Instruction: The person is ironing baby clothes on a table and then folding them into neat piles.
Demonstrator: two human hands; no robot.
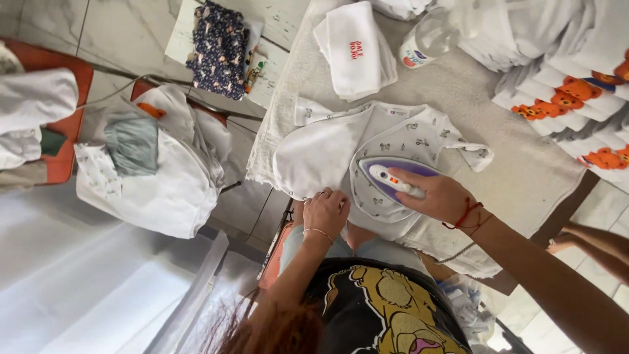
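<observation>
White cotton everywhere in the head view, honestly. Your right hand (438, 195) is wrapped around the handle of a purple and white iron (392, 176), fingers curled over the top, and the iron sits flat on a small white baby garment (367, 147) with a tiny grey print on it. That garment is spread out on the near part of the worktop (517, 164), which is covered with a beige towel-like cloth. Your left hand (325, 211) lies just beside the iron, palm down with fingers loosely together, pressing the garment's near edge flat. It isn't pinching anything. There's a thin bracelet on that wrist and a red string on the right one.

Further back on the worktop you've got a folded white cloth (356, 49) with small red lettering, and next to it a clear plastic bottle (429, 38) lying tilted. Along the right side runs a row of folded white pieces with orange bear prints (576, 98), overlapping each other.

Off the worktop on the left, a heap of white clothes (157, 170) sits on an orange chair, with a grey piece on top. A dark floral garment (219, 46) lies on a pale board on the floor beyond it. Someone else's arm (590, 242) shows at the right edge, well apart from your hands.
</observation>
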